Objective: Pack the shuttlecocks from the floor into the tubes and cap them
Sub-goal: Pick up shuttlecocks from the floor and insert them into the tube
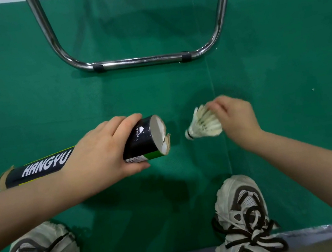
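Right now the left hand is wrapped around a dark cardboard tube, fingers over the top and thumb beneath, holding it roughly level above the green court floor. Just past that grip, the tube's open mouth points toward the other hand; its rim is torn, with a loose flap of cardboard hanging at the lower edge. Something pale shows inside the mouth, though whether that is a packed shuttlecock or the bare lining cannot be told.

The right hand pinches a white feather shuttlecock by the wide end of its skirt, fingertips closed on the feathers. The cork base sticks out ahead of that pinch, aimed at the tube mouth and near it but not touching.

The likeliest trouble is the torn rim: if the cork or feathers come in low, the flap could snag them and bend a feather or fold inward and block the opening. The pinch itself is a risk as well, since squeezing the feather tips hard during the push may crush them. Because the tube is held near one end, its long tail behind the grip could dip and swing the mouth off line. No cap is in view, so capping may need a search.
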A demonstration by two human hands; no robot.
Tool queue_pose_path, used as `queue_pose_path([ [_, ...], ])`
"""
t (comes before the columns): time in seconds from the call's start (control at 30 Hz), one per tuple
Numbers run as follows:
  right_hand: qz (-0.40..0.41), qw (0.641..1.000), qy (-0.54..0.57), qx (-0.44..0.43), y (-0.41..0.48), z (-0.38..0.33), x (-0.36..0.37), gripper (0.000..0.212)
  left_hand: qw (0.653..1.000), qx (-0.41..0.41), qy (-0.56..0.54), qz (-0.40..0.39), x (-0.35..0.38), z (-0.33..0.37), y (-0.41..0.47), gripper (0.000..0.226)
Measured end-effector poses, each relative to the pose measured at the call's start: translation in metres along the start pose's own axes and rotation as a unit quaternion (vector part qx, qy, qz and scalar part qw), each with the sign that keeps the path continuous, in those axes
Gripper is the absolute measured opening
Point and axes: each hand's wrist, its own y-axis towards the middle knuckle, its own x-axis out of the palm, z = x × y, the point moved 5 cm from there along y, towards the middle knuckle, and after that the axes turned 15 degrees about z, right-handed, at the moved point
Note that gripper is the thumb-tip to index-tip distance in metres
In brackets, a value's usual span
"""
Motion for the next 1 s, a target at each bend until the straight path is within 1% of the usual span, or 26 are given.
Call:
queue_pose_path([
  [0.03, 0.04, 0.994, 0.096, 0.04, 0.003, -0.006, -0.008, 0.021, 1.0, -0.001, 0.001, -0.002, 0.0, -0.001, 0.0, 0.091],
  [0.07, 0.066, 0.979, 0.181, 0.069, 0.005, -0.014, -0.014, 0.024, 1.0, -0.003, 0.002, -0.004, 0.001, -0.001, 0.001, 0.093],
  [0.1, 0.071, 0.963, 0.245, 0.085, 0.006, -0.025, -0.019, 0.027, 1.0, -0.006, 0.001, -0.005, 0.001, -0.001, 0.001, 0.094],
  [0.13, 0.056, 0.951, 0.289, 0.093, 0.005, -0.037, -0.022, 0.028, 1.0, -0.009, -0.002, -0.004, 0.001, -0.002, 0.002, 0.094],
  [0.2, 0.008, 0.94, 0.329, 0.087, 0.001, -0.059, -0.017, 0.029, 1.0, -0.015, -0.012, -0.001, 0.0, -0.003, 0.004, 0.093],
  [0.27, -0.028, 0.944, 0.321, 0.068, -0.005, -0.074, -0.007, 0.026, 1.0, -0.016, -0.019, 0.008, -0.003, -0.002, 0.006, 0.091],
  [0.33, -0.041, 0.95, 0.302, 0.063, -0.012, -0.079, 0.005, 0.021, 1.0, -0.013, -0.022, 0.011, -0.005, 0.0, 0.006, 0.093],
  [0.53, -0.026, 0.959, 0.282, 0.029, -0.028, -0.091, 0.016, 0.012, 1.0, -0.004, -0.024, 0.015, -0.007, 0.006, 0.003, 0.09],
  [0.6, -0.033, 0.954, 0.296, 0.018, -0.031, -0.094, 0.014, 0.008, 1.0, -0.006, -0.023, 0.016, -0.008, 0.005, 0.004, 0.087],
  [0.63, -0.042, 0.95, 0.31, 0.012, -0.033, -0.095, 0.014, 0.012, 1.0, -0.008, -0.025, 0.017, -0.009, 0.005, 0.005, 0.086],
  [0.73, -0.085, 0.938, 0.337, -0.004, -0.042, -0.097, 0.011, 0.035, 0.999, -0.013, -0.027, 0.027, -0.012, 0.002, 0.008, 0.083],
  [0.8, -0.092, 0.945, 0.312, -0.039, -0.047, -0.097, 0.009, 0.048, 0.999, -0.015, -0.026, 0.031, -0.013, 0.001, 0.009, 0.084],
  [0.87, -0.074, 0.957, 0.268, -0.083, -0.048, -0.097, 0.007, 0.058, 0.999, -0.012, -0.025, 0.027, -0.011, 0.002, 0.008, 0.087],
  [0.93, -0.05, 0.963, 0.239, -0.111, -0.047, -0.097, 0.003, 0.06, 0.999, -0.012, -0.026, 0.022, -0.01, 0.002, 0.007, 0.092],
  [1.0, -0.024, 0.961, 0.239, -0.136, -0.047, -0.098, -0.002, 0.055, 0.999, -0.012, -0.026, 0.023, -0.01, 0.001, 0.006, 0.091],
])
